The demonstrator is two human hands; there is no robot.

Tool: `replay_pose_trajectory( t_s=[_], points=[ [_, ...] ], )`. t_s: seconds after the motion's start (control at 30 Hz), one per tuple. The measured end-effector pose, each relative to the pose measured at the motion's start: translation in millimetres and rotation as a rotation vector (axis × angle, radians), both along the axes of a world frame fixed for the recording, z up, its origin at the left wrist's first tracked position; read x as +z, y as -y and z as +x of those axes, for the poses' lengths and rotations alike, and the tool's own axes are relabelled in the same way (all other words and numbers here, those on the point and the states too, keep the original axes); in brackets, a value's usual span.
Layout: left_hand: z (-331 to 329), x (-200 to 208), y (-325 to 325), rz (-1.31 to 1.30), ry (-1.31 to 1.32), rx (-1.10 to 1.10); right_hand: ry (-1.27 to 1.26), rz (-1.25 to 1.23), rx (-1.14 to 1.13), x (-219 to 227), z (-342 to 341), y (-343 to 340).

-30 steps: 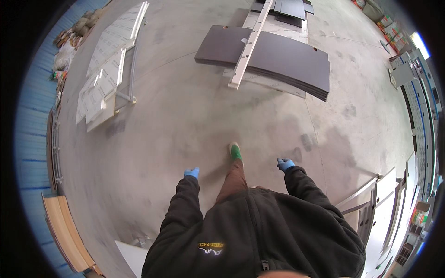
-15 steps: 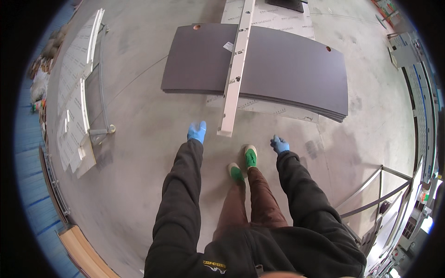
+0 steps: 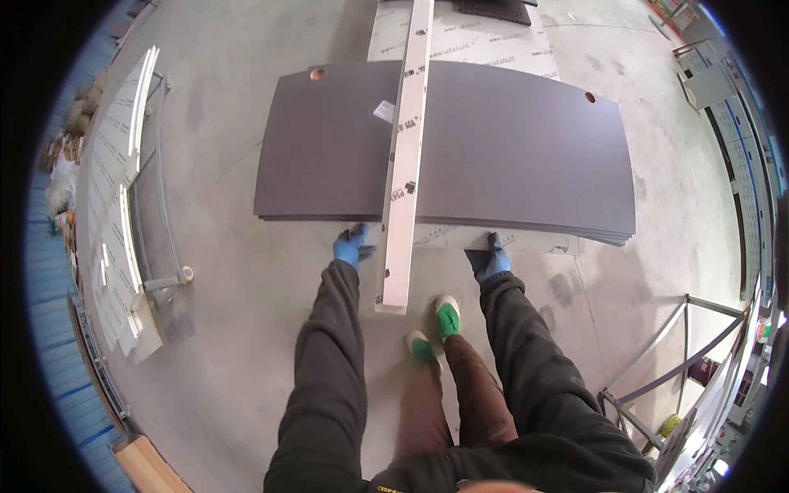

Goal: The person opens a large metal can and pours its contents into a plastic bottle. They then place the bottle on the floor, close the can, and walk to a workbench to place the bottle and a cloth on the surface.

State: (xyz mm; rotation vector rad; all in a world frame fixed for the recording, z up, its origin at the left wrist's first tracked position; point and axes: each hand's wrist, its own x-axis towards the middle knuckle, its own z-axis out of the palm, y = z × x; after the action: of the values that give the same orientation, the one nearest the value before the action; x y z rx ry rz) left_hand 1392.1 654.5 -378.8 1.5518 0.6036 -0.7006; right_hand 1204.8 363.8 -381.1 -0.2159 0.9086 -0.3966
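A stack of dark grey panels (image 3: 526,156) lies ahead of me on printed film-covered boards (image 3: 472,49). Across the stack runs a long pale beam (image 3: 399,238) with dark printed marks, its near end jutting out past the panels toward my feet. My left hand (image 3: 351,245), in a blue glove, is just by the panels' near edge, left of the beam, thumb and fingers apart. Right of the beam, my right hand (image 3: 496,261) in a like glove is by the near edge of the film-covered board, fingers apart. Whether either fingertip touches an edge, I cannot tell.
Left stands a wheeled metal frame (image 3: 164,205) with white film-covered sheets (image 3: 111,164). Another metal frame (image 3: 682,353) is near me at right. Dark pieces (image 3: 497,10) lie at the far end of the boards. Wooden boards (image 3: 148,464) sit at lower left.
I have come closer to the stack, so panels and beam sit lower in view. Both hands have moved up to the near edge, and the right hand's fingers have spread.
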Motion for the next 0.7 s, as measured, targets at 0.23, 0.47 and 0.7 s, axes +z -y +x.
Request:
replay_pose_trajectory(
  t_s=[0.23,0.47,0.7],
  points=[
    [-8.3,12.6,0.2,-0.029,0.099,-0.018,0.04,0.046,-0.01,6.7,-1.9,-1.8],
    [-17.3,12.3,-5.1,-0.033,0.119,-0.026,-0.092,0.008,0.024,6.1,-8.4,-1.4],
    [-16.4,14.5,-5.5,0.029,0.089,-0.023,-0.078,0.036,0.021,10.2,-13.2,1.1]
  ],
)
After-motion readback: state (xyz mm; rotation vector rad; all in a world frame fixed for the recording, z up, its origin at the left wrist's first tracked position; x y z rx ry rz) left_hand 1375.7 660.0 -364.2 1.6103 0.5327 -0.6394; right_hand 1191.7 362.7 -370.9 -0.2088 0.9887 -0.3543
